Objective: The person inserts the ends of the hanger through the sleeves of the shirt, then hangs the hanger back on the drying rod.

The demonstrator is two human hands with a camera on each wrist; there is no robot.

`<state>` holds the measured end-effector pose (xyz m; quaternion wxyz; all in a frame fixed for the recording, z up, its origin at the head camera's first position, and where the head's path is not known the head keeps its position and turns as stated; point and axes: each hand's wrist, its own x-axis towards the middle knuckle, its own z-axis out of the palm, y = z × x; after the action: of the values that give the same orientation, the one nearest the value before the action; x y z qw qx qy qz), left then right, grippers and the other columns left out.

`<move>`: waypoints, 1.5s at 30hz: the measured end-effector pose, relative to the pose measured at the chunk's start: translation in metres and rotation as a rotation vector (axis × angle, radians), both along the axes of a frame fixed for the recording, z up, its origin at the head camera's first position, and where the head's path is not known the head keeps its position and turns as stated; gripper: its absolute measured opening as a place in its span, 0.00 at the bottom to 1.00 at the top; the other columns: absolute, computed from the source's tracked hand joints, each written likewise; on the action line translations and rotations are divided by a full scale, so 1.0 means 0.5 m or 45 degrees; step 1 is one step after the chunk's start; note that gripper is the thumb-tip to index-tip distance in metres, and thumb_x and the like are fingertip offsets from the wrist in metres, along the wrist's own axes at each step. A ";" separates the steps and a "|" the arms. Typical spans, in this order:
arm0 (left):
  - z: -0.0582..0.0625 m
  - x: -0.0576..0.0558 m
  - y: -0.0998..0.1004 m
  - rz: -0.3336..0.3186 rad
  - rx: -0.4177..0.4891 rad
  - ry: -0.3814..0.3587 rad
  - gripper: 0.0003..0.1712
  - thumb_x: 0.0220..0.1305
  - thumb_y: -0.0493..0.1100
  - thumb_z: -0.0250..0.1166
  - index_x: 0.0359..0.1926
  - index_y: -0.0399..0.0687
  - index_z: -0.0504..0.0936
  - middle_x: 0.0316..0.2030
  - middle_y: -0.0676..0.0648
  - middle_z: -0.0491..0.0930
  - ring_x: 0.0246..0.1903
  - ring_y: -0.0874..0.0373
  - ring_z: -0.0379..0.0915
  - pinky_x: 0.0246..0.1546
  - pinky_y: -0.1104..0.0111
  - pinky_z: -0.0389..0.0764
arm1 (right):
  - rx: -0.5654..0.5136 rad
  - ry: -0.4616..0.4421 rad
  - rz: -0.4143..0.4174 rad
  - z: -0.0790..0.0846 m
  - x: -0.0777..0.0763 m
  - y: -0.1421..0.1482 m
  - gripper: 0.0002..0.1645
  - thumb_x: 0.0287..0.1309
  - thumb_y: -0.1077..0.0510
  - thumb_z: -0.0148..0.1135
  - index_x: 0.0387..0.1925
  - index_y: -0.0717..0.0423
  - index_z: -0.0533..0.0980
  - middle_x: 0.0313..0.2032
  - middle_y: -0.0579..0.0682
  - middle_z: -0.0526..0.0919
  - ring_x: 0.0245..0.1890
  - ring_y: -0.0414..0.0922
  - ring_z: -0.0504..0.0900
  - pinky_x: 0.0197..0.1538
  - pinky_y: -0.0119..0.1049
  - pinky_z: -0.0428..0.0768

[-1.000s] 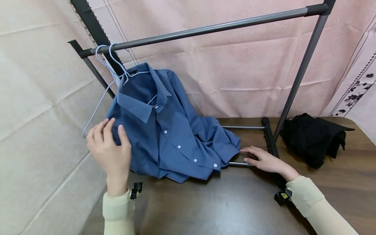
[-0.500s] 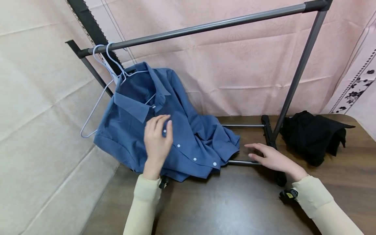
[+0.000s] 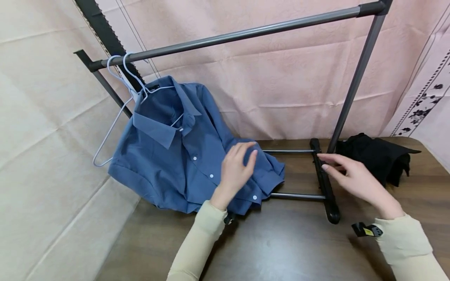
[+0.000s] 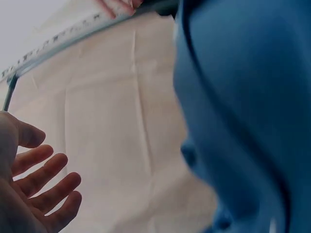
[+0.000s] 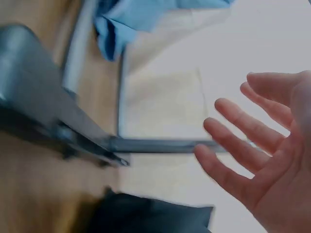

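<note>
near the brown wooden table's [image 3: 274, 242] far right corner, crumpled black cloth [image 3: 382, 158] is partly hidden by the right hand [image 3: 356, 179]. from the dark metal rack's [image 3: 242, 35] left end a creased blue button-front shirt [image 3: 165, 164] is hung, partly overlapped by the left hand [image 3: 235, 168]; its neck tag [image 3: 155, 87] is illegible. both hands are empty, loosely bent.
</note>
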<state>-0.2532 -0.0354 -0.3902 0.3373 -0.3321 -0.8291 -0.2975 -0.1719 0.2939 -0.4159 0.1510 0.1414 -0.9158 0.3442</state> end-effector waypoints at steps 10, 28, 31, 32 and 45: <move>-0.031 0.019 0.145 -0.189 -0.066 -0.127 0.17 0.75 0.49 0.59 0.57 0.49 0.82 0.48 0.52 0.82 0.43 0.61 0.78 0.42 0.73 0.77 | -0.312 0.329 -0.397 0.039 0.023 0.082 0.16 0.70 0.58 0.61 0.56 0.52 0.83 0.45 0.18 0.79 0.41 0.17 0.74 0.42 0.14 0.66; -0.098 0.051 0.330 -0.472 -0.244 -0.748 0.23 0.75 0.53 0.59 0.66 0.54 0.74 0.58 0.57 0.77 0.46 0.74 0.75 0.41 0.86 0.70 | -0.260 -0.176 -0.811 -0.050 0.001 0.217 0.44 0.74 0.41 0.49 0.76 0.64 0.53 0.71 0.78 0.52 0.70 0.77 0.49 0.68 0.70 0.50; -0.112 0.047 0.362 -0.475 -0.272 -0.845 0.27 0.74 0.55 0.60 0.70 0.56 0.70 0.62 0.58 0.73 0.47 0.75 0.74 0.40 0.86 0.70 | -0.267 -0.248 -0.760 -0.062 -0.001 0.226 0.46 0.74 0.39 0.48 0.77 0.64 0.49 0.71 0.80 0.50 0.69 0.78 0.48 0.66 0.72 0.50; -0.114 0.045 0.372 -0.469 -0.289 -0.870 0.29 0.74 0.55 0.60 0.71 0.57 0.68 0.63 0.58 0.72 0.48 0.74 0.74 0.41 0.85 0.70 | -0.276 -0.270 -0.750 -0.065 -0.001 0.228 0.47 0.73 0.38 0.48 0.77 0.64 0.48 0.71 0.80 0.50 0.69 0.78 0.48 0.66 0.72 0.50; -0.131 0.029 0.470 -0.349 -0.227 -1.227 0.43 0.68 0.58 0.65 0.78 0.62 0.55 0.69 0.57 0.66 0.60 0.67 0.72 0.54 0.74 0.73 | -0.320 -0.522 -0.668 -0.067 0.000 0.232 0.55 0.71 0.34 0.45 0.76 0.71 0.39 0.70 0.83 0.43 0.68 0.80 0.47 0.64 0.73 0.53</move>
<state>-0.2388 0.1998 -0.4557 -0.1553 -0.2902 -0.8616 -0.3865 -0.1719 0.4101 -0.4495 0.0635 -0.1902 -0.8827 0.4249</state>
